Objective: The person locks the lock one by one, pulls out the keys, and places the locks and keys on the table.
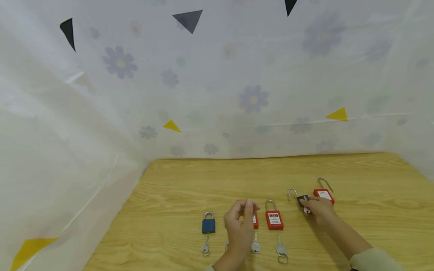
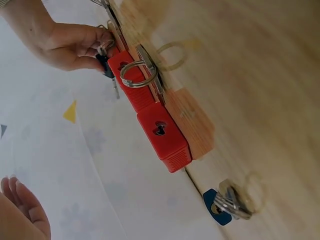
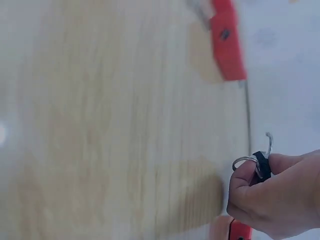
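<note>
My right hand pinches a small black padlock between thumb and fingers, over the right part of the table. Its shackle is swung open. A key with a ring hangs from the lock's base by the fingers. Just beyond that hand lies a red padlock, its shackle also open. My left hand hovers with fingers loosely bent and nothing in them, partly hiding another red padlock. To its right sits a red padlock with a white label and closed shackle.
A blue padlock with its shackle closed lies left on the wood-grain table. In front of the locks lie several keys, among them a ringed key, a key and a key. A flowered sheet hangs behind.
</note>
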Demonstrator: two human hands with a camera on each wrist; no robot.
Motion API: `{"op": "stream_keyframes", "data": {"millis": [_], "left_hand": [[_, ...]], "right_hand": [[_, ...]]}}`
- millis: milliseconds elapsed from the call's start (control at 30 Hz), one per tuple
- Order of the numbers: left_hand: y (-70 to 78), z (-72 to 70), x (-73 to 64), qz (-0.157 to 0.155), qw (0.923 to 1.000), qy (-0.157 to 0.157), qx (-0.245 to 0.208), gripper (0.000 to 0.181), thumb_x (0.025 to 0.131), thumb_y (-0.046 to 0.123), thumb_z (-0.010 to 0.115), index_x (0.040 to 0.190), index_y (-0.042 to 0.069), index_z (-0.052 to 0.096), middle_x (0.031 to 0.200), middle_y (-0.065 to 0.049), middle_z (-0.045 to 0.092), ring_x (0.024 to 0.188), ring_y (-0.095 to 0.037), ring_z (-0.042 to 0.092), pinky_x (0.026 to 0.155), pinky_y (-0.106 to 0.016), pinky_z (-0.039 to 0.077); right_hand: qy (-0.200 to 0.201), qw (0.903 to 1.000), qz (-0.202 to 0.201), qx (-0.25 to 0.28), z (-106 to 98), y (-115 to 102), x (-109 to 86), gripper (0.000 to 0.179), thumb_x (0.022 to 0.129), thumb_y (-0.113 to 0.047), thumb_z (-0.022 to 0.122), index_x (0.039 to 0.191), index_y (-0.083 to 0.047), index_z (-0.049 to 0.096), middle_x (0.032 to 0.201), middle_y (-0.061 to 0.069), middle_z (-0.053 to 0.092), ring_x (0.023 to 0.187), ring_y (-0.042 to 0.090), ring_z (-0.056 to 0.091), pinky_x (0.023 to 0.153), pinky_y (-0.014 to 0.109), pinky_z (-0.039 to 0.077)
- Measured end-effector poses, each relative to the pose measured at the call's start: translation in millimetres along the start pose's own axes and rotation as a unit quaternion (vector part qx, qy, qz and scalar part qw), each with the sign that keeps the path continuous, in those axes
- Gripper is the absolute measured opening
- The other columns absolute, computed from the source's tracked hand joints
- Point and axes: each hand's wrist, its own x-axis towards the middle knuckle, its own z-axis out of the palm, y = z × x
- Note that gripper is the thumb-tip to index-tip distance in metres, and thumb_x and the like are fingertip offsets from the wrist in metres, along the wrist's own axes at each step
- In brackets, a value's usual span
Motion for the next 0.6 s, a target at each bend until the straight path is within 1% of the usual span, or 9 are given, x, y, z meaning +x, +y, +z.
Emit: {"op": "stream_keyframes", "data": {"millis": [33,67,133,200,267,333,467,567,600], "left_hand": [[-0.3,-0.1,0.1,-0.002,1.0,-0.002,-0.002,0.019,0.094,0.008,0.051,0.079,0.004,0.062,0.072,-0.01,0.067,0.063,-0.019,0.06,0.058,-0.022,0.051],[-0.6,-0.2,0.2,-0.003,1.0,-0.003,-0.003,0.019,0.094,0.008,0.052,0.079,0.004,0.062,0.071,-0.009,0.067,0.062,-0.017,0.06,0.057,-0.022,0.05],[-1.2,-0.2,0.2,-0.003,0.9999,-0.007,-0.009,0.02,0.094,0.009,0.052,0.079,0.003,0.062,0.072,-0.009,0.067,0.062,-0.015,0.06,0.058,-0.023,0.051],[-2.2,-0.3,0.4,0.0,0.9996,-0.018,-0.023,0.021,0.095,0.009,0.051,0.08,-0.001,0.061,0.073,-0.012,0.067,0.064,-0.009,0.06,0.06,-0.024,0.053],[-2.4,-0.7,0.8,0.0,0.999,-0.027,-0.036,0.022,0.095,0.008,0.05,0.08,-0.003,0.06,0.074,-0.015,0.066,0.067,-0.005,0.06,0.062,-0.025,0.055],[-2.5,-1.3,1.3,0.004,0.9983,-0.034,-0.047,0.021,0.096,0.007,0.048,0.081,-0.004,0.06,0.075,-0.018,0.065,0.067,-0.009,0.062,0.063,-0.026,0.056],[-1.9,-1.0,2.9,-0.002,0.9977,-0.049,-0.048,0.019,0.095,0.009,0.05,0.086,-0.004,0.061,0.08,-0.02,0.066,0.071,-0.012,0.063,0.067,-0.025,0.056],[-1.9,-0.1,3.4,-0.007,0.9968,-0.071,-0.036,0.02,0.095,0.012,0.052,0.092,-0.005,0.062,0.086,-0.019,0.066,0.075,-0.018,0.064,0.07,-0.025,0.056],[-1.9,0.1,3.5,-0.012,0.996,-0.083,-0.031,0.02,0.095,0.012,0.051,0.094,-0.004,0.063,0.089,-0.019,0.067,0.077,-0.021,0.065,0.071,-0.025,0.056]], "right_hand": [[-0.016,0.9989,0.011,0.042,-0.9,0.0,-2.7,0.051,0.093,-0.009,0.051,0.127,0.024,0.031,0.092,0.022,0.057,0.071,0.01,0.051,0.059,0.02,0.047],[-0.031,0.9962,0.023,0.078,-1.3,-0.6,-5.7,0.052,0.093,-0.009,0.051,0.128,0.024,0.03,0.087,0.015,0.058,0.069,0.008,0.05,0.06,0.019,0.047],[-0.063,0.9901,0.031,0.121,-1.6,-2.0,-12.9,0.051,0.094,-0.009,0.052,0.127,0.023,0.031,0.08,-0.002,0.054,0.068,0.008,0.049,0.061,0.02,0.047],[-0.093,0.9876,0.034,0.122,-0.3,-3.8,-21.2,0.055,0.094,-0.012,0.052,0.13,0.021,0.028,0.082,-0.003,0.055,0.071,0.008,0.05,0.064,0.021,0.047],[-0.128,0.9854,0.033,0.107,2.2,-5.8,-31.0,0.056,0.095,-0.014,0.052,0.132,0.02,0.026,0.085,-0.001,0.056,0.074,0.008,0.051,0.066,0.021,0.047],[-0.165,0.9807,0.027,0.102,5.5,-6.7,-41.0,0.055,0.095,-0.016,0.052,0.132,0.018,0.028,0.087,0.0,0.058,0.076,0.009,0.053,0.068,0.022,0.046],[-0.246,0.9606,0.008,0.129,13.4,-9.0,-58.5,0.043,0.095,-0.015,0.053,0.124,0.013,0.039,0.094,0.003,0.056,0.078,0.009,0.053,0.071,0.022,0.046],[-0.282,0.9489,0.0,0.142,20.1,-11.2,-69.4,0.033,0.095,-0.015,0.053,0.118,0.006,0.046,0.098,0.002,0.054,0.079,0.009,0.052,0.072,0.02,0.047],[-0.287,0.9472,-0.001,0.143,22.0,-11.6,-72.7,0.03,0.095,-0.015,0.053,0.117,0.004,0.048,0.098,0.001,0.054,0.08,0.008,0.053,0.073,0.02,0.047]]}}
